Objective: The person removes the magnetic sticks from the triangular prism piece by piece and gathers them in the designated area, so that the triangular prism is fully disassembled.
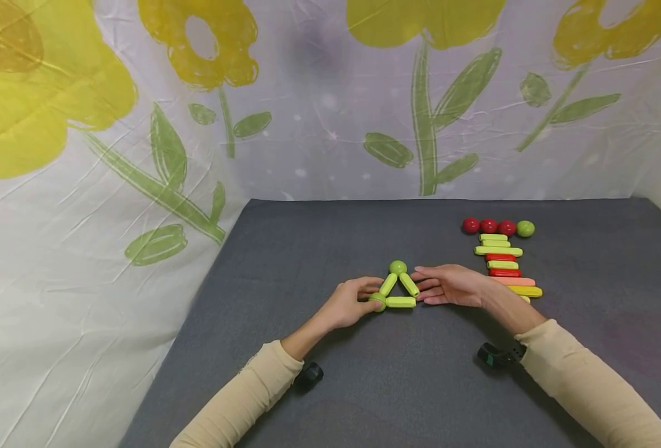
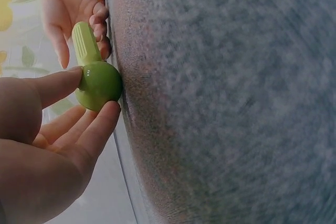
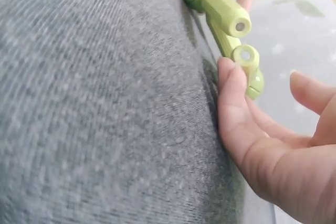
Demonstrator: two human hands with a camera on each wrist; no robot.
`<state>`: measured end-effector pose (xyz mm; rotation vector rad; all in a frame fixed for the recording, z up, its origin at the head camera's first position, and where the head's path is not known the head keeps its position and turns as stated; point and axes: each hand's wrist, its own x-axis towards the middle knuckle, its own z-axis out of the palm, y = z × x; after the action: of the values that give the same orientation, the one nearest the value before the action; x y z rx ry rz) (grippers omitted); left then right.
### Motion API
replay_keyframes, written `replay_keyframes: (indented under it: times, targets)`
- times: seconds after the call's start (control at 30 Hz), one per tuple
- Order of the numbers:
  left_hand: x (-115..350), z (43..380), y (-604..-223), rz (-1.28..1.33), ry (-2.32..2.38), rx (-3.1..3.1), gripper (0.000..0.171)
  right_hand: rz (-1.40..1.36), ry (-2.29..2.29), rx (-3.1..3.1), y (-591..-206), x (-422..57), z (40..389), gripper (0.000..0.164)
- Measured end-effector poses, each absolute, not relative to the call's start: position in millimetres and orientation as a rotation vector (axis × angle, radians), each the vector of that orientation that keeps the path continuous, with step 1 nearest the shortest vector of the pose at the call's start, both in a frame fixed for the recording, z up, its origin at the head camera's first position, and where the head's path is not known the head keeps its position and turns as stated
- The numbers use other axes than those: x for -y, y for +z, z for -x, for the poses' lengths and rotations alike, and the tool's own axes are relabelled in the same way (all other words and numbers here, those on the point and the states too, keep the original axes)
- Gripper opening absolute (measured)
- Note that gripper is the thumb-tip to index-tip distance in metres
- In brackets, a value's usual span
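A small triangle of three yellow-green rods lies on the grey table, with a green ball [image 1: 398, 267] at its far corner. Another green ball [image 2: 100, 85] forms the near left corner; my left hand [image 1: 346, 303] pinches it between thumb and fingers. From that ball the bottom rod [image 1: 401, 302] runs right, while the left rod [image 1: 388, 284] joins both balls. At the right corner, two rod ends show bare round tips, side by side and apart. My right hand [image 1: 456, 285] is there, thumb spread, its fingertips [image 3: 227, 66] against the right rod [image 3: 245, 56].
Back right on the grey table [image 1: 308, 242] is a row of red balls [image 1: 489, 226] and one green ball [image 1: 525, 229]. Below them lies a column of rods [image 1: 503, 264] in several colours, partly behind my right wrist. A flowered cloth [image 1: 319, 124] hangs at the back.
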<state>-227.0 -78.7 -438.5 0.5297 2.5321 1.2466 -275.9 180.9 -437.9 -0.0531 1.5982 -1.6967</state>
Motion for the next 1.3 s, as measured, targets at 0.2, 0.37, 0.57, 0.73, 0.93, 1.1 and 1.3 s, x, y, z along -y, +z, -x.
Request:
replay_keyframes:
  times: [0.2,0.37,0.57,0.73,0.93,1.1,1.3]
  targets:
    - [78.2,226.6,-437.8,-0.528,1.241,-2.53,0.048,0.054,-1.682,-1.646,-440.4,-176.0,279.4,0.039]
    - [77.9,226.5,-436.9,-0.528,1.244,-2.534,0.048,0.11,-1.623,-1.734,-440.7,-169.4,281.6,0.044]
    - [77.9,226.5,-437.3,-0.53,1.244,-2.534,0.048,0.139,-1.542,-1.867,-439.4,-163.5,282.5,0.048]
    - [78.1,226.4,-437.5,-0.526,1.252,-2.524,0.049,0.144,-1.476,-1.925,-436.9,-161.6,282.2,0.054]
    - [77.8,227.2,-437.8,-0.522,1.251,-2.526,0.05,0.145,-1.469,-1.932,-439.0,-160.7,281.8,0.062]
    - [78.5,227.3,-438.0,-0.528,1.251,-2.526,0.05,0.146,-1.508,-1.918,-441.4,-160.7,281.1,0.056]
    - [79.6,226.5,-438.3,-0.527,1.258,-2.527,0.05,0.131,-1.534,-1.903,-440.9,-159.8,280.3,0.053]
